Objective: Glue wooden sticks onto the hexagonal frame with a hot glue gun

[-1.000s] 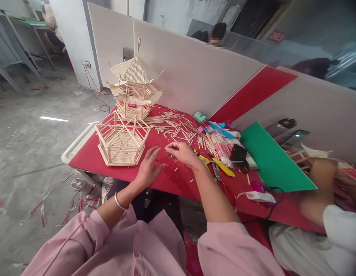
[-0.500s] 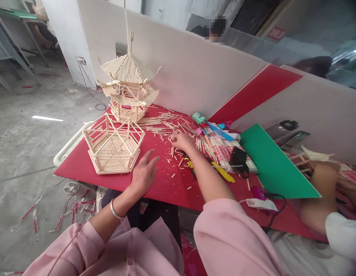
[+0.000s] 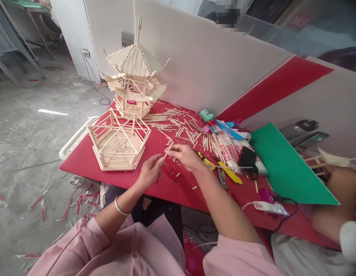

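Note:
A short wooden stick (image 3: 169, 147) is pinched in the fingertips of my right hand (image 3: 185, 156), above the red tabletop (image 3: 178, 193). My left hand (image 3: 151, 171) meets it at the stick's lower end, thumb and forefinger closed there; its other fingers are slightly blurred. Just left of my hands sits a six-sided stick frame (image 3: 118, 147) with a ringed floor and open railings. Behind it stands a pagoda model (image 3: 137, 73) of the same sticks, with tiered roofs and a spire. Loose sticks (image 3: 178, 120) lie scattered beyond my hands.
Yellow-handled pliers (image 3: 229, 172) lie right of my right forearm. Past them are bagged sticks (image 3: 228, 147), a green bottle (image 3: 206, 114), a black box-shaped thing (image 3: 247, 158) and a white power strip (image 3: 269, 207). A green board (image 3: 289, 165) stands before another person's arm (image 3: 333, 203). A white partition (image 3: 195, 57) runs behind.
My right hand has come back from the loose sticks with one stick in its fingers. My left hand, open before, has moved right to meet it. The view has shifted slightly.

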`<state>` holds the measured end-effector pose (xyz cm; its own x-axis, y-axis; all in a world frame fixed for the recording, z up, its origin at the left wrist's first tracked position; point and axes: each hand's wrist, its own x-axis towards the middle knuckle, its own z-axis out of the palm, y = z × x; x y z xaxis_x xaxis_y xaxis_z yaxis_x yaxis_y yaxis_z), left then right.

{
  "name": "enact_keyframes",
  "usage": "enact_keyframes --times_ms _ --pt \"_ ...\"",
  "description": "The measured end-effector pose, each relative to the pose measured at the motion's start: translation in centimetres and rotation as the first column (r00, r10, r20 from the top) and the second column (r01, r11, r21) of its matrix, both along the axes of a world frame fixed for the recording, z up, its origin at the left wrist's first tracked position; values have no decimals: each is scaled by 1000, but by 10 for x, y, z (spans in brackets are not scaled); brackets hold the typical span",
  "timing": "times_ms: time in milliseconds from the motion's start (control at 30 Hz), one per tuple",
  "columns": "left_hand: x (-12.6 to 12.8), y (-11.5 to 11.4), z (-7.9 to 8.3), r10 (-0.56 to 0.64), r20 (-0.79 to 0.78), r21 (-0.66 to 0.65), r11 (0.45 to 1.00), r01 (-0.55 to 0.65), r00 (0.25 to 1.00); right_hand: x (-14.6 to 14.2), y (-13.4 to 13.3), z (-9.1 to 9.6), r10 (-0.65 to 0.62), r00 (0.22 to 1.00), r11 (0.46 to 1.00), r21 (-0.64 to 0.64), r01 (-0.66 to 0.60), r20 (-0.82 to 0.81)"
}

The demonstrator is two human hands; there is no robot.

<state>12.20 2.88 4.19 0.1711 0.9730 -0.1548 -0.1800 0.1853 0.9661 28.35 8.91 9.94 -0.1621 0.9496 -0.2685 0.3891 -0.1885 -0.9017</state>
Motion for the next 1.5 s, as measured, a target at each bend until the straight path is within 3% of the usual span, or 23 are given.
enact_keyframes --times_ms 133,300,400,467,533,667,767,867,933,1033,1133,1300,1500 --pt "0 -4 -2 21 22 -77 997 -20 1000 -26 -15 -19 -107 986 986 -138 89 -130" --pt "-24 -31 3 -27 -56 -129 991 20 998 -28 22 -11 -277 952 960 6 280 -127" --pt "-39 -47 -1 27 -53 -135 990 -34 998 -22 29 -7 -341 936 934 77 348 -89" --pt "-46 -51 -3 81 -43 -132 988 -86 996 -21 18 -11 -321 947 941 101 322 -34" --pt "-50 -50 -4 100 -37 -137 985 -104 994 -26 -2 -19 -215 976 973 82 218 -40" --pt "-50 -47 -3 46 -43 -93 994 -50 998 -47 -44 -37 9 972 1000 14 -6 -236" --pt "-53 -48 -3 37 -54 -52 998 -40 998 -63 -60 -44 -41 977 995 83 60 -210" --pt "-61 -52 -2 117 19 -72 991 -115 993 -77 -70 -50 -161 969 971 146 190 -186" --pt "-69 -55 -2 211 147 -154 970 -188 966 -92 -79 -57 -242 929 959 75 272 -282" --pt "-82 -61 -4 401 353 -296 905 -305 845 -123 -96 -68 -350 835 934 -91 345 -426" --pt "-93 -64 -6 488 451 -332 869 -366 747 -153 -107 -75 -373 792 924 -116 364 -484" --pt "-102 -61 -5 538 400 -348 838 -420 742 -177 -104 -71 -405 741 913 -196 358 -535" --pt "-105 -53 -2 586 335 -350 804 -480 738 -189 -99 -62 -423 656 899 -379 218 -626"
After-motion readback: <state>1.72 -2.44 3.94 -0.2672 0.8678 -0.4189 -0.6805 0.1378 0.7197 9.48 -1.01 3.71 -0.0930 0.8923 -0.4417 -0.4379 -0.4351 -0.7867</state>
